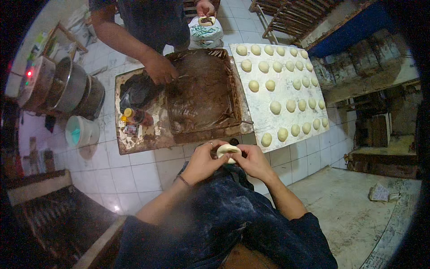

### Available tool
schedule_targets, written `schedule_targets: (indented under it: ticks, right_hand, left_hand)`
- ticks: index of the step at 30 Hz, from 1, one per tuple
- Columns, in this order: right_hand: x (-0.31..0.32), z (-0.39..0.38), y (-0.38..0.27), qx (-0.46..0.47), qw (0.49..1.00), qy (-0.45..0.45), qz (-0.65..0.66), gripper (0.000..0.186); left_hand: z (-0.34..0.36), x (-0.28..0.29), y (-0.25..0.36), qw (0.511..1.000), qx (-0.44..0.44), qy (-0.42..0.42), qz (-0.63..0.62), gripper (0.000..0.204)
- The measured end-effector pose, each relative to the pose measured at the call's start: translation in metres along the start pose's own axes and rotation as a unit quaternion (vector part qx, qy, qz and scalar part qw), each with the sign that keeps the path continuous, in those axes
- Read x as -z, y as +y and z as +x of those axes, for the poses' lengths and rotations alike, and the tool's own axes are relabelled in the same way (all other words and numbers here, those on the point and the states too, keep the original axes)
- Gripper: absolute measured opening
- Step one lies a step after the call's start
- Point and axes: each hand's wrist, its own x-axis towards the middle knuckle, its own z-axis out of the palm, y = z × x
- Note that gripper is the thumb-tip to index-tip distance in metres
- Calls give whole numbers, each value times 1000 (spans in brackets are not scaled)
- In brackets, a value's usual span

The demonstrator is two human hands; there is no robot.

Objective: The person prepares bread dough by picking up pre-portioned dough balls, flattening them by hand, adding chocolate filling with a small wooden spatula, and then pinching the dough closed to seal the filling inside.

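A flattened piece of pale dough is pinched between both my hands, just beyond my lap. My left hand grips its left edge, and my right hand closes on the right edge with the thumb pressed in. The dough's middle looks hollowed or folded; any filling inside is hidden. Past my hands lies a wide tray of dark brown paste. A co-worker's hand reaches over that paste. In their other hand is a dough round with dark filling on it.
To the right, a floured board carries rows of dough balls. Beside the paste sit a black plastic bag and a yellow-capped bottle. Large metal pots and a white bucket stand left; wooden shelving is right.
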Motion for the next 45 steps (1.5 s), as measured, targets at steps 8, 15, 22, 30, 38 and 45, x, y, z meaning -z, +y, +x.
schedule_targets:
  ticks: [8,15,22,30,38,45]
  right_hand:
    - [-7,22,3,64,997,25,-17,33]
    - [-5,19,-4,85,996,38,-14,28]
    - [-2,18,-8,55,998,31,17,26]
    - [-2,16,-13,106,991,45,-65,22]
    - [-3,17,-14,146,983,35,-102,20]
    - [31,64,5,227,910,254,-236,28]
  left_hand:
    - [8,21,27,996,35,13,77,23]
    - [13,19,11,999,-9,36,16,23]
    - [16,20,-4,1000,-7,8,6,28]
    - [16,22,10,992,-36,-50,113,39]
    - [17,15,-4,992,-22,-74,102,36]
    - [16,22,-19,990,68,-121,-11,35]
